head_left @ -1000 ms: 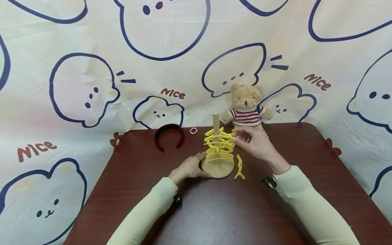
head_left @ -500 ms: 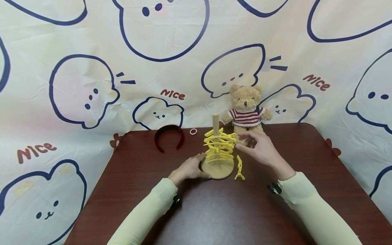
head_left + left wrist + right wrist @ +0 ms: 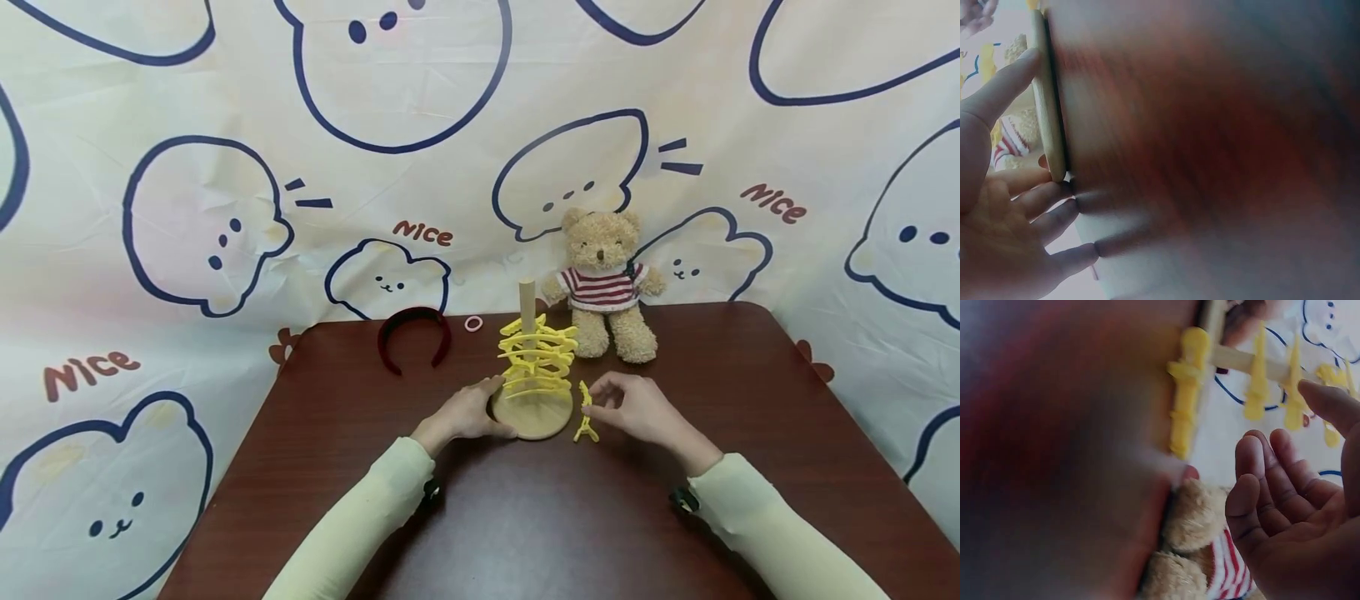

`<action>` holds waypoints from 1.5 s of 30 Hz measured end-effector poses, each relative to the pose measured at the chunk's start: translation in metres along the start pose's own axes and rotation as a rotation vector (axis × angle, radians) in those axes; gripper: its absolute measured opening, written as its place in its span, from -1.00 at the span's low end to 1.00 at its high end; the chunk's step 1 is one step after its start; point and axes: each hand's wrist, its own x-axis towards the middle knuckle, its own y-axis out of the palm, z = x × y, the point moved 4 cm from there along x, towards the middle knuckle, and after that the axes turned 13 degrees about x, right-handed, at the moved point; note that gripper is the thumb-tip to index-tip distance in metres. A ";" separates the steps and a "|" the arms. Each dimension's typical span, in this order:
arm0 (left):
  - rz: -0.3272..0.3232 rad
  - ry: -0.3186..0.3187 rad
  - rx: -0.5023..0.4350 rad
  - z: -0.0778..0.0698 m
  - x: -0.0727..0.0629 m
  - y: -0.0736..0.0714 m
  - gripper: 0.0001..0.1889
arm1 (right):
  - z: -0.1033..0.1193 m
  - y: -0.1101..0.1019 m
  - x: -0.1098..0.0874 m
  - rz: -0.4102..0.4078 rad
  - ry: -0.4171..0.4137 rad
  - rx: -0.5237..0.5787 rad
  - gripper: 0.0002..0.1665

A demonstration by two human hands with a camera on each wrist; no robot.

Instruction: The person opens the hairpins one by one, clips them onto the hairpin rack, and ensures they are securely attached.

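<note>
My left hand point(image 3: 467, 410) holds the round wooden base of a stand point(image 3: 534, 418) at its left side. In the left wrist view the thumb lies on one side of the disc's rim point(image 3: 1049, 112) and fingertips meet the other. Several curved yellow pieces point(image 3: 542, 360) cross the stand's upright post at different heights. To the right of the base lies one loose yellow plastic piece point(image 3: 587, 415), forked like a hair clip. My right hand point(image 3: 643, 408) is right beside it, thumb and fingertips close; the right wrist view shows those fingers point(image 3: 1250, 459) loosely bent with nothing between them.
A teddy bear point(image 3: 603, 287) in a striped shirt sits at the table's back edge, behind the right hand. Left of the stand are a dark red headband point(image 3: 385, 343) and a small pink ring point(image 3: 467, 325). A printed cloth hangs behind the brown table point(image 3: 360, 433).
The right hand has let go of a yellow piece at the stand's upper right and come down beside the loose one. The bear's legs now show. The left hand stays at the base.
</note>
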 end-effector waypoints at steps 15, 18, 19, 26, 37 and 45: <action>-0.009 0.008 0.013 0.002 0.002 0.000 0.12 | -0.017 0.016 -0.004 0.087 0.003 -0.114 -0.72; -0.008 0.006 0.019 0.002 0.002 0.000 0.12 | -0.021 0.012 -0.003 0.083 0.018 -0.135 -0.72; -0.007 0.005 0.020 0.002 0.003 0.000 0.12 | -0.022 0.011 -0.002 0.083 0.017 -0.138 -0.72; -0.011 0.011 0.014 0.001 0.002 -0.002 0.11 | -0.034 -0.006 -0.001 0.039 0.071 -0.172 -0.71; -0.009 0.002 0.004 0.001 0.001 -0.001 0.10 | -0.034 -0.001 -0.005 0.076 0.127 -0.218 -0.48; 0.005 -0.003 0.011 0.001 0.002 0.001 0.11 | -0.029 0.007 -0.006 0.086 0.146 -0.304 -0.45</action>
